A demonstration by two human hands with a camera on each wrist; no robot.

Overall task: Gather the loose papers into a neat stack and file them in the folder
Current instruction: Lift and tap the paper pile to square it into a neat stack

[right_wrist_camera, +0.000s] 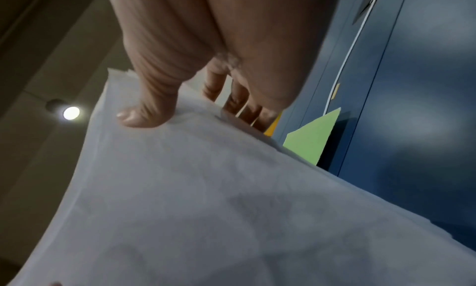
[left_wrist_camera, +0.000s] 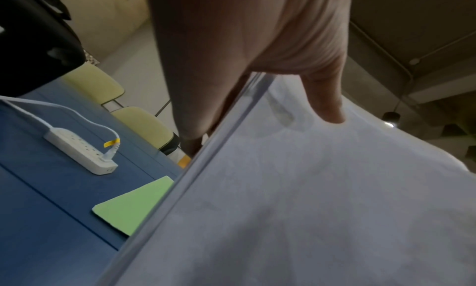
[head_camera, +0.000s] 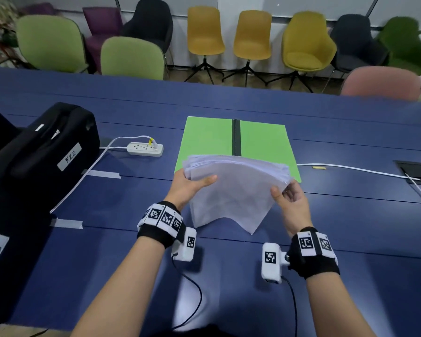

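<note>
A stack of white papers is held above the blue table, its near edge sagging. My left hand grips its left side, thumb on top and fingers underneath. My right hand pinches its right side, thumb on top. A green folder lies open and flat on the table just beyond the stack, with a dark spine down its middle. In the left wrist view the thumb presses on the papers, and a folder corner shows. In the right wrist view the thumb lies on the papers.
A white power strip with a cord lies left of the folder. A black bag sits at the far left. A white cable runs to a table hatch on the right. Several chairs line the far side.
</note>
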